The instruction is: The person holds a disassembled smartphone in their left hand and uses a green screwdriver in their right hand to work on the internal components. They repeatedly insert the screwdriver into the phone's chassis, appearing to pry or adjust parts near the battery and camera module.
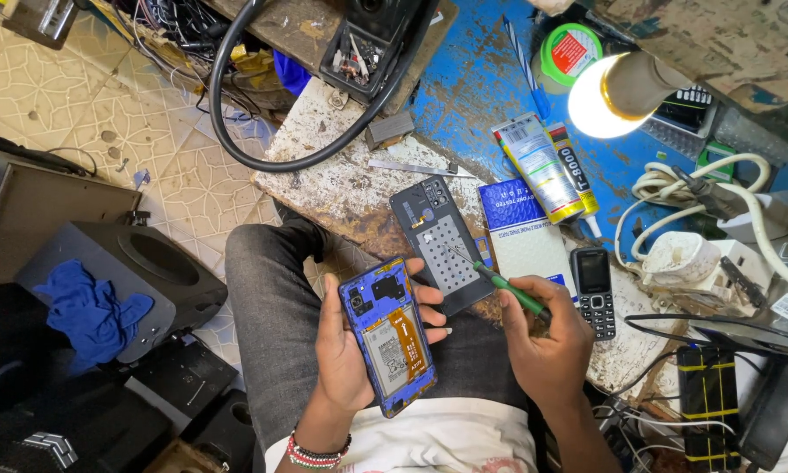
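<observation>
Above the lap, opened blue phone (389, 335) lies back-up in left hand (346, 350), grip wrapped round its edges. Right hand (547, 337) pinches green screwdriver (506, 290), tip over removed dark back cover (440, 243) on chipped blue-and-white tabletop (341, 175). Tiled floor at left. Lamp (617, 92) glare washes out nearby items; screw detail unreadable.

Blue-white box (518, 229) beside glue tubes (543, 166)
</observation>
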